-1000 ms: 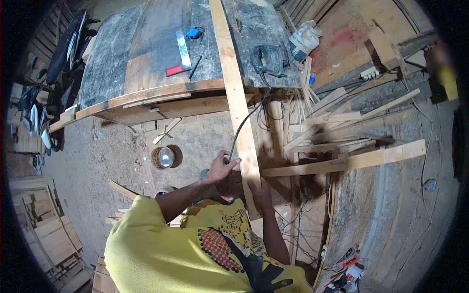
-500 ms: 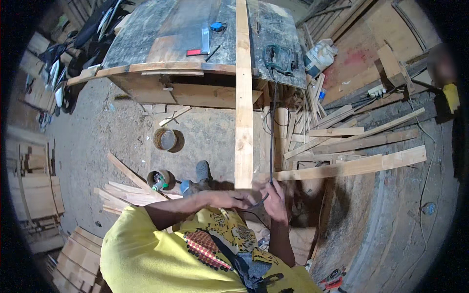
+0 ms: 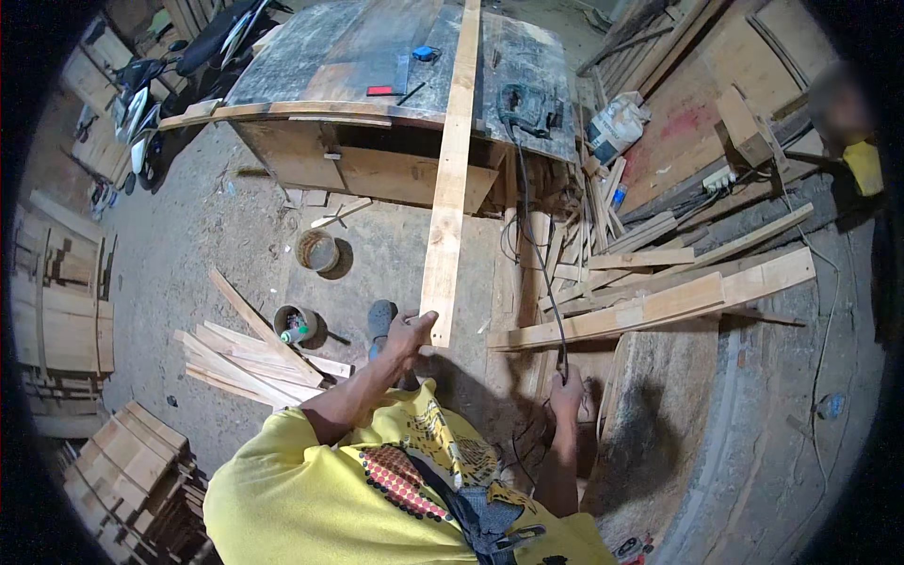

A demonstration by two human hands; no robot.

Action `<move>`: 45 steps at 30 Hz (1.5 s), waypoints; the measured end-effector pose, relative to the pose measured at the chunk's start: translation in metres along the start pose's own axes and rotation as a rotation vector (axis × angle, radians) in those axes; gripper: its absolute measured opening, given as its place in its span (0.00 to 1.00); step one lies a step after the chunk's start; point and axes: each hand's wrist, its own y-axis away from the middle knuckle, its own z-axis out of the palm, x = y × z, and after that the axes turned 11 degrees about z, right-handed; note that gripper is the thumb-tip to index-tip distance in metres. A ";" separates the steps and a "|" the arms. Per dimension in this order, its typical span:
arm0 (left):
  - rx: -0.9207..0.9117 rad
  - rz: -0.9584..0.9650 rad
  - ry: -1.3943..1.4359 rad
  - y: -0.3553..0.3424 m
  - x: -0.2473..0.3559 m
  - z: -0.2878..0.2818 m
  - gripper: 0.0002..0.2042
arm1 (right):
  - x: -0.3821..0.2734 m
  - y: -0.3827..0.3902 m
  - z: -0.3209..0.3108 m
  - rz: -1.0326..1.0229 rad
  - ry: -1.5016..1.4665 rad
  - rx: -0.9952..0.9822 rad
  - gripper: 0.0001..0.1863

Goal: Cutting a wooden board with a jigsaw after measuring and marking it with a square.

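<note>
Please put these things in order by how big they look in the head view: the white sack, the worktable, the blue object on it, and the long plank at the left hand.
Largest to smallest:
1. Worktable
2. Long plank
3. White sack
4. Blue object

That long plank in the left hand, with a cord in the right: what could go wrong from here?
The long plank juts past the edge of the workbench, so if the left hand lost its grip, the near end might drop. The black cord in the right hand runs up to the dark tool near the bench's edge; a hard tug could perhaps drag it off.
</note>
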 end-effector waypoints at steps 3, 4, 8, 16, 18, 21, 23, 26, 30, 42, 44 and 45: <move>0.051 0.185 -0.120 0.017 0.036 -0.017 0.32 | 0.001 -0.016 0.002 -0.148 0.297 -0.004 0.19; 0.096 0.265 -0.352 0.026 0.063 -0.032 0.31 | -0.003 -0.018 0.006 -0.183 0.326 0.020 0.22; 0.311 0.585 -0.252 0.062 0.186 -0.086 0.19 | -0.048 -0.029 0.031 -0.177 0.283 -0.033 0.26; -0.006 0.427 -0.346 0.116 0.270 -0.030 0.29 | -0.268 -0.084 0.112 -0.559 0.000 -0.216 0.24; -0.141 0.409 -0.264 0.120 0.278 -0.021 0.30 | -0.328 -0.092 0.126 -0.518 -0.113 -0.250 0.21; -0.205 0.364 -0.199 0.115 0.307 -0.046 0.30 | -0.414 -0.111 0.148 -0.368 -0.479 -0.487 0.20; -0.193 0.328 -0.217 0.109 0.329 -0.081 0.29 | -0.458 -0.126 0.165 -0.199 -0.577 -0.584 0.23; -0.043 0.359 -0.237 0.096 0.352 -0.138 0.26 | -0.521 -0.152 0.214 0.038 -0.870 -0.735 0.28; 0.118 0.353 -0.364 0.085 0.359 -0.215 0.23 | -0.593 -0.198 0.298 0.259 -0.969 -0.834 0.29; 0.818 0.092 0.089 0.141 0.207 -0.397 0.04 | -0.642 -0.228 0.464 0.275 -1.048 -0.727 0.25; 1.235 0.321 0.468 0.119 0.178 -0.395 0.03 | -0.640 -0.224 0.463 0.288 -1.059 -0.742 0.24; 1.232 0.421 0.464 0.117 0.173 -0.400 0.03 | -0.640 -0.223 0.461 0.295 -1.019 -0.678 0.24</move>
